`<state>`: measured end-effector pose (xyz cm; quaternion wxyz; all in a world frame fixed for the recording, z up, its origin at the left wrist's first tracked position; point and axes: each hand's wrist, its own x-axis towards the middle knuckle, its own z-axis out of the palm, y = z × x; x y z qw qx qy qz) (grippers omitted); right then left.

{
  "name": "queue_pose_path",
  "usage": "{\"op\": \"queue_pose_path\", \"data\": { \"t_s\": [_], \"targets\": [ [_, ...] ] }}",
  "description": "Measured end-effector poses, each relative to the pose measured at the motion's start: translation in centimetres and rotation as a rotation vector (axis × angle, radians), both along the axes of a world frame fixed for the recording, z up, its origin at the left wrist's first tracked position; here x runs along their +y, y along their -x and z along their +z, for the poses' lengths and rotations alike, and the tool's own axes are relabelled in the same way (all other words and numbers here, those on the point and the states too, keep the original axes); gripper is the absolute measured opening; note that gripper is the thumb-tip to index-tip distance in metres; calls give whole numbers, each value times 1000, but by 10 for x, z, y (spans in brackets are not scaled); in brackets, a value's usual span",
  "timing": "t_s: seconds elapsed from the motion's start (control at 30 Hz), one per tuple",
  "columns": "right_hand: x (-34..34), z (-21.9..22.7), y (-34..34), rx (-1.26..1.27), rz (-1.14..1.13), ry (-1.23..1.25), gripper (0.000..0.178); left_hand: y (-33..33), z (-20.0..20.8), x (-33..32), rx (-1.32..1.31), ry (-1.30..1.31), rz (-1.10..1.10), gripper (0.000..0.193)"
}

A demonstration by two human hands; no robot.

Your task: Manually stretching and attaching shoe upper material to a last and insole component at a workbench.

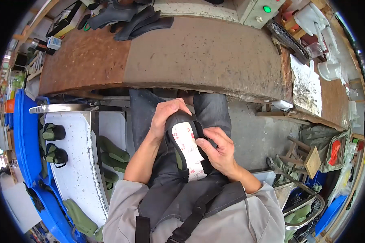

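Over my lap lies a dark shoe upper with a green side panel, its sole side facing up. A white insole board with red print covers its middle. My left hand is closed around the far end of the upper, on its left. At the right edge, my right hand grips the upper, the thumb lying by the board and the fingers bent along the side. The underside of the shoe is hidden.
Ahead stands a worn brown workbench with dark, curved shoe pieces at its back left. On my left, a white-topped table holds green shoes, beside blue bins. A wooden stool stands at the right.
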<state>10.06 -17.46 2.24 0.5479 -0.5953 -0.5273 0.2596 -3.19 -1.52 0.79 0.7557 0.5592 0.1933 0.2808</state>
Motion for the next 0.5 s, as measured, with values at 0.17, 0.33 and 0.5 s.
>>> {"op": "queue_pose_path", "data": {
  "t_s": [0.17,0.33,0.5],
  "targets": [
    [0,-2,6,78,-57,-1,25,2,-12,2,-33,84,33,48],
    [0,-9,6,-38,-85,-98,22,1,-14,1,-38,120,58,47],
    [1,-11,-1,-297,-39,-244,19,0,-16,-2,-76,137,48,46]
  ]
}}
